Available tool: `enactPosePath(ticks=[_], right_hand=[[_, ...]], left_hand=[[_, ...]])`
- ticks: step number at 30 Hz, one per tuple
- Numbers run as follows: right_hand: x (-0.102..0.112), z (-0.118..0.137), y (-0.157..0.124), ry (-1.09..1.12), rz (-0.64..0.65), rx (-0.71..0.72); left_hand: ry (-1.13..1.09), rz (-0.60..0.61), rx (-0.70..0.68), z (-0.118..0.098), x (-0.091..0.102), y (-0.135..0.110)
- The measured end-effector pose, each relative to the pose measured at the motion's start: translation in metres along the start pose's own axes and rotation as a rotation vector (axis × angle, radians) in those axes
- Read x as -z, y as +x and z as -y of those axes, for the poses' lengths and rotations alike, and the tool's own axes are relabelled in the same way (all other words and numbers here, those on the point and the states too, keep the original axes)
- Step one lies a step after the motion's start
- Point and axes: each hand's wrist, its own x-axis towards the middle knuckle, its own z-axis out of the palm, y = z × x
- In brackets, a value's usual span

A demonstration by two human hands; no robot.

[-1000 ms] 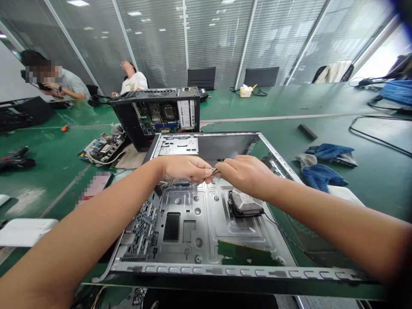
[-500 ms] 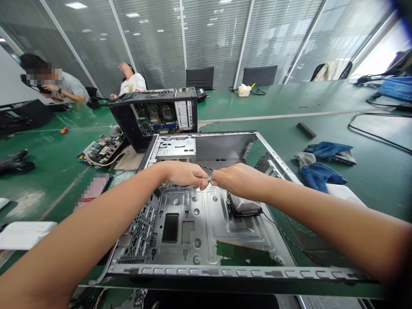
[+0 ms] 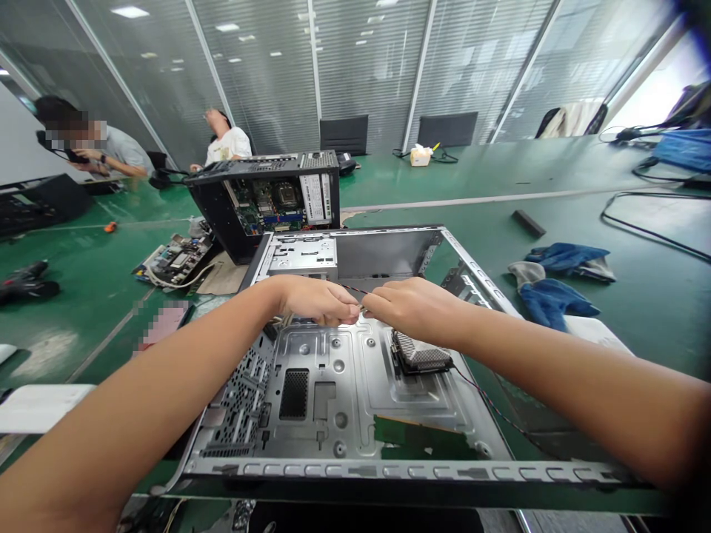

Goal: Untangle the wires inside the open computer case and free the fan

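Note:
Over the open computer case [image 3: 355, 403], which lies on its side, my two hands meet. My left hand [image 3: 319, 302] is closed around thin cables [image 3: 351, 288], its thumb and fingertips pinched together. Fingers bent inward, my right hand [image 3: 414, 307] grips the same cables right beside the left fingertips; much of the bundle is hidden by the hands. Below my right hand, a CPU cooler [image 3: 422, 354] with metal fins rests inside the case, its wire running over the edge. Green memory modules [image 3: 408, 429] lie near the case's front rim.
Behind stands a second open computer case [image 3: 266, 203]. A motherboard [image 3: 181, 255] lies at left, near a drill [image 3: 30, 281]. Blue gloves [image 3: 561, 289] and a dark bar [image 3: 527, 223] are at right. Two people [image 3: 227, 141] sit across the green table [image 3: 500, 174].
My right fingers have shifted slightly at the cables, and my left fingertips have turned a little. Less of the pale cable shows between my hands. The case and its parts stay put.

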Motion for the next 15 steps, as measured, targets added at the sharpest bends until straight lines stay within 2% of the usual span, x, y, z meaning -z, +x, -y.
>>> enactPosePath(ticks=[7, 15], right_hand=[[-0.0025, -0.0013, 0.0033, 0.032, -0.074, -0.01], [0.0018, 0.0015, 0.0076, 0.303, 0.121, -0.115]], left_hand=[[0.128, -0.01, -0.131, 0.0025, 0.0037, -0.0002], [0.243, -0.007, -0.166, 0.005, 0.0047, 0.0008]])
